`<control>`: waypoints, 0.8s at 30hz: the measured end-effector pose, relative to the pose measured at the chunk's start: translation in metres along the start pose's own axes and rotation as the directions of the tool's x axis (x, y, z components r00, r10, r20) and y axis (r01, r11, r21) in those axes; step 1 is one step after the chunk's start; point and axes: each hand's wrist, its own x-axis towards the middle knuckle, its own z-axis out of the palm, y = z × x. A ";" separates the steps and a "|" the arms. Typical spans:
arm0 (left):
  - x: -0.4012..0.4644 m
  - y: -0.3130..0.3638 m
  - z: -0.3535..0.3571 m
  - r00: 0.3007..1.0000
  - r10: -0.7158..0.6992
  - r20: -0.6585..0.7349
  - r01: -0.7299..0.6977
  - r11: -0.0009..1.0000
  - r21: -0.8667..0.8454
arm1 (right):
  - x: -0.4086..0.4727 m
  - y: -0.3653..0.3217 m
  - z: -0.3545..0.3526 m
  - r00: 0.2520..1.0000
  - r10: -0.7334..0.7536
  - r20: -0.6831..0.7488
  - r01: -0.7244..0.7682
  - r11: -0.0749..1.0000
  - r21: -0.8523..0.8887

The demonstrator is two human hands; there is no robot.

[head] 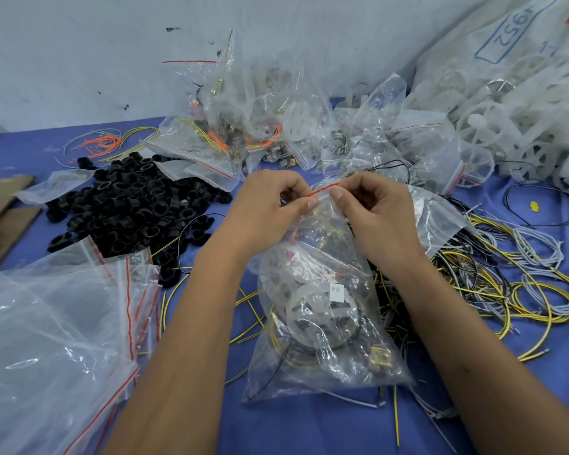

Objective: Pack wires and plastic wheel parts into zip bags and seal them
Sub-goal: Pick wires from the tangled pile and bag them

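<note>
Closest to the camera are the two forearms reaching in over the blue table [309, 431], which is buried in stuff: a stack of empty zip bags [56, 323] on the left, a heap of black rings [135, 205], white plastic wheels [519, 126] far right, loose yellow and grey wires [513, 290]. Dead centre is the filled zip bag [322, 326], wheel part and wires inside, body lying toward the person. Its red zip strip [324, 189] sits at the far end and runs left-right between the hands. Left hand [270, 205] and right hand [372, 208] both pinch it with curled fingers, about equally near. I'd guess pressing along that strip is next.
</note>
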 end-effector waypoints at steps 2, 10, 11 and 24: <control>0.000 -0.003 -0.001 0.999 -0.028 0.018 0.029 0.999 -0.017 | 0.000 0.001 -0.001 1.000 0.016 -0.025 -0.017 1.000 -0.008; -0.002 -0.006 -0.001 0.999 -0.048 0.019 0.048 0.999 0.005 | 0.000 0.000 -0.002 0.997 0.045 0.055 -0.045 0.999 0.000; -0.002 -0.006 -0.002 0.998 -0.047 0.030 0.047 0.999 -0.001 | 0.000 0.000 -0.003 0.996 0.045 0.080 -0.045 0.999 0.004; -0.005 -0.010 -0.011 0.992 -0.085 0.093 0.085 0.996 0.004 | -0.003 -0.004 0.001 0.997 0.050 0.064 -0.045 0.996 -0.083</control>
